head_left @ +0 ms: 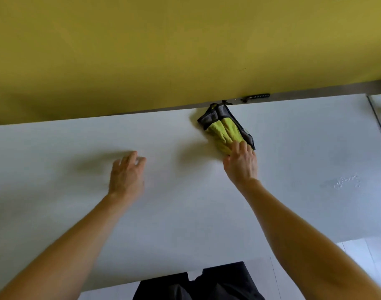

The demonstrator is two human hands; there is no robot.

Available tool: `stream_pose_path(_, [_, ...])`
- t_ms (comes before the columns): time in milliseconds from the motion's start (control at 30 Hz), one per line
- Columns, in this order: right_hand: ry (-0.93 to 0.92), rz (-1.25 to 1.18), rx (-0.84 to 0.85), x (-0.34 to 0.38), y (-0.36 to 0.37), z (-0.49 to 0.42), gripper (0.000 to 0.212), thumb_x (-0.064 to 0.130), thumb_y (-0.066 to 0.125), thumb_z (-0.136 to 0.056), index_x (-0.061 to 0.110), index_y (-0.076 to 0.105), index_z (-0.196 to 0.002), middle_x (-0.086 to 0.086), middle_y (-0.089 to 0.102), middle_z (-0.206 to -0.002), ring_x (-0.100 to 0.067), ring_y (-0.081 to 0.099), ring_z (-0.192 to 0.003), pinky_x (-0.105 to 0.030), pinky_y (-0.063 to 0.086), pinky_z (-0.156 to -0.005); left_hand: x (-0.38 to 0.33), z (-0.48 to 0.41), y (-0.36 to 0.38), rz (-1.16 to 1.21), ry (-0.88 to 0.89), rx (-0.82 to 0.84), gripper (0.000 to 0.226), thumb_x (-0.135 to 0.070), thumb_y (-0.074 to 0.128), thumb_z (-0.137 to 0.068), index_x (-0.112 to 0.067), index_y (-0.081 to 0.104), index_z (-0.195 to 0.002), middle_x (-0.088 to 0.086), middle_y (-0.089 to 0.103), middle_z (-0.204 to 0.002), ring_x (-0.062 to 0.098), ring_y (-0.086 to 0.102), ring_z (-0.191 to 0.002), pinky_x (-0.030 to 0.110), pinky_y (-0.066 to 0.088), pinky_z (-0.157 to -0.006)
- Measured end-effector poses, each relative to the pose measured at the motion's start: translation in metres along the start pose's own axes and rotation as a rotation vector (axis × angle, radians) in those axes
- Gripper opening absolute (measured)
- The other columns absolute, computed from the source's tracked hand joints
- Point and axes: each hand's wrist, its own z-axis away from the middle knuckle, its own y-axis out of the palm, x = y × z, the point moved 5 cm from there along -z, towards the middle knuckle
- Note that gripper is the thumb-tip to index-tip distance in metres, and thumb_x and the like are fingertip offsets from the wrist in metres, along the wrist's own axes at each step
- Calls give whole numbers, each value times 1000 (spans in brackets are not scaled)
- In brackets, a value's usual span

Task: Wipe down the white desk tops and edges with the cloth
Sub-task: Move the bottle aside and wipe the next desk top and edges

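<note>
The white tabletop [185, 213] gives broad flat room from its near edge to its far edge, where a yellow partition [163, 50] rises as a wall and blocks the way onward, with a black clip [255, 97] jutting at its foot just beyond the cloth [225, 128], right of that edge's middle.

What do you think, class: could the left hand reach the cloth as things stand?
Probably yes. The left hand is open, with only bare white desk top between it and the cloth, which the right hand presses near the far edge.
</note>
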Motion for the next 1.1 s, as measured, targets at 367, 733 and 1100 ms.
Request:
stream_pose_path(367, [-35,-177,-171,-70,-159,-114,18,11,48,-101,0,62,-105,-28,65,-104,-45,62,-86,-41,33,-67,-127,-9,-15,117,77,148,70,-43,67,-104,-20,38,-163,7,30,-173,27,31,-159,43,33,-126])
stream_pose_path(733, [-201,-76,53,-141,-135,-63,18,26,60,-103,11,71,-102,-12,73,-105,-38,69,-88,-37,46,-66,-193,-54,14,123,78,-49,66,-46,62,-105,-18,43,-161,13,36,-172,33,36,-158,51,37,-125])
stream_pose_path(1100, [-393,-39,-16,-154,-27,-115,55,45,54,-111,25,50,-162,-13,38,-173,-34,28,-164,-54,27,-132,-206,-45,54,218,159,-551,53,-36,49,-111,-23,51,-162,10,34,-176,29,28,-165,61,26,-130])
